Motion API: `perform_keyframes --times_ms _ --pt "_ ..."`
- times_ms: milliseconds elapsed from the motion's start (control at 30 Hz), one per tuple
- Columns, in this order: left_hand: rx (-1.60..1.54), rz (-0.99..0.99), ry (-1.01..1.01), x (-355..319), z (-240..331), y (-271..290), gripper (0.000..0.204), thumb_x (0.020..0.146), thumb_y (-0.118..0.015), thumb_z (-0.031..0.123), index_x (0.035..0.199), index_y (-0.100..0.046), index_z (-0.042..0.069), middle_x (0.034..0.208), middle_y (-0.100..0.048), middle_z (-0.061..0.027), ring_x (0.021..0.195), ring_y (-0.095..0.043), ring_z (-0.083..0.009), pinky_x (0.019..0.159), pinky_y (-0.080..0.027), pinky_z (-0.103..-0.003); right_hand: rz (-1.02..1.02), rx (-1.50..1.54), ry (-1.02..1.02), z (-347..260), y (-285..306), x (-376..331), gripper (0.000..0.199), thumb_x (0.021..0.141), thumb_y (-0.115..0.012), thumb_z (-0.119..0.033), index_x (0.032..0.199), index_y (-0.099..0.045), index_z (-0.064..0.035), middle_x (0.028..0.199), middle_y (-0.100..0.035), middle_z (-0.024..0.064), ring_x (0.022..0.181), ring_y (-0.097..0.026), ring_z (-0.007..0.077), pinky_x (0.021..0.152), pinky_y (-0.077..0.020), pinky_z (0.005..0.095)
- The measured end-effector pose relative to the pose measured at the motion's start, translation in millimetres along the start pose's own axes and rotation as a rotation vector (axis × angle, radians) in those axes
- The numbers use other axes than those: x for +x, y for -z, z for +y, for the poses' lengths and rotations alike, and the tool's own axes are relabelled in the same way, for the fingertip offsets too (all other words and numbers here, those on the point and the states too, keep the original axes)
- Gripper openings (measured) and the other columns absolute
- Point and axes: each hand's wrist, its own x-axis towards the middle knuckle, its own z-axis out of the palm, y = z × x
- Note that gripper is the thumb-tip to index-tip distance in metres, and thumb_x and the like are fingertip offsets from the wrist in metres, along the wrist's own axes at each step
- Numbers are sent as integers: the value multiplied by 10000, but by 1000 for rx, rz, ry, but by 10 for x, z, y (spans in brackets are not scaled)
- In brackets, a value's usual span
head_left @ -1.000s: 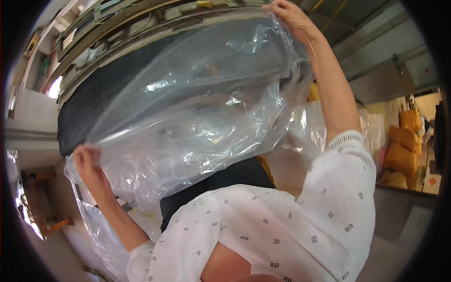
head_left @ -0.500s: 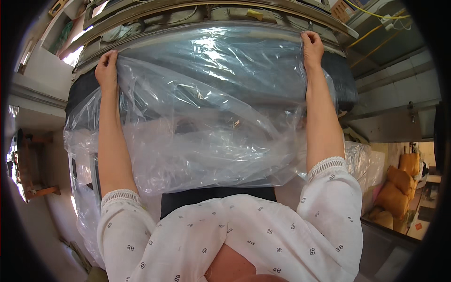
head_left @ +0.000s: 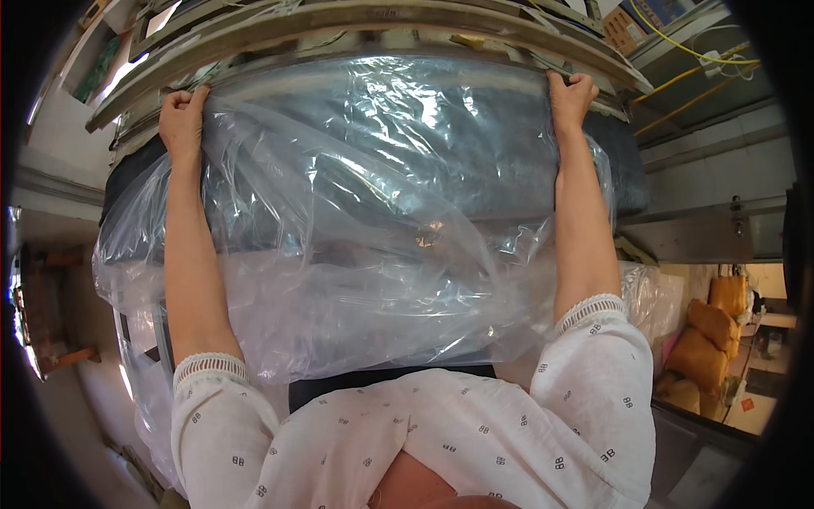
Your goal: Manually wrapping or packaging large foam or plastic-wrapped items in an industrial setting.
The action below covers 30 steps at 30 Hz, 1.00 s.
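A large clear plastic sheet (head_left: 381, 297) is spread between my outstretched arms, wrinkled and shiny. Its far edge lies along a wooden bar. My left hand (head_left: 182, 123) is closed on the sheet's far left corner. At the far right, my right hand (head_left: 572, 97) pinches the same edge between thumb and fingers. Under the sheet shows a wide dark padded surface (head_left: 623, 170), whose right end sticks out past the plastic. The sheet's near part hangs down toward my body.
Long wooden rails (head_left: 356, 21) run across the far side, just beyond my hands. Yellow cables (head_left: 678, 72) hang at the upper right. Orange-brown cushion-like bundles (head_left: 708, 331) are stacked at the right. A metal frame leg (head_left: 157, 348) stands at the left.
My left hand has shifted slightly outward to the left, and my right hand a little nearer to me. The sheet is spread a bit wider, and the rails sit closer in view.
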Motion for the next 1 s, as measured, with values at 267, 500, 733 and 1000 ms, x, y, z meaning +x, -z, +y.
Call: perform_keyframes --times_ms 267,500,733,1000 --pt "-107 -37 -40 16 -188 141 328 761 -657 289 731 -523 -9 692 -482 -27 651 -428 -129 637 -380 -264 139 237 -159 38 11 72 379 781 -566 -321 861 -451 31 1028 -385 211 994 -373 331 922 -287 372" --pt "-176 -44 -21 42 -244 218 339 826 -576 301 876 -572 -34 792 -534 -56 756 -464 -148 717 -377 -265 105 178 -169 60 46 113 524 884 -404 -412 906 -506 102 1046 -445 281 1044 -361 364 932 -272 421" --pt "151 -131 -302 -217 -55 240 305 901 -474 300 834 -537 9 745 -517 -73 705 -475 -207 702 -383 -287 -313 -184 -150 -140 250 151 539 842 -459 -476 816 -587 47 1088 -478 307 1055 -420 402 877 -338 454" --pt "71 -165 -189 -685 61 1609 254 941 -432 233 778 -427 40 685 -361 9 650 -331 -87 611 -298 -196 -976 381 -118 -778 1435 -359 264 843 -570 -332 739 -532 -92 669 -440 -70 609 -372 32 548 -296 187"
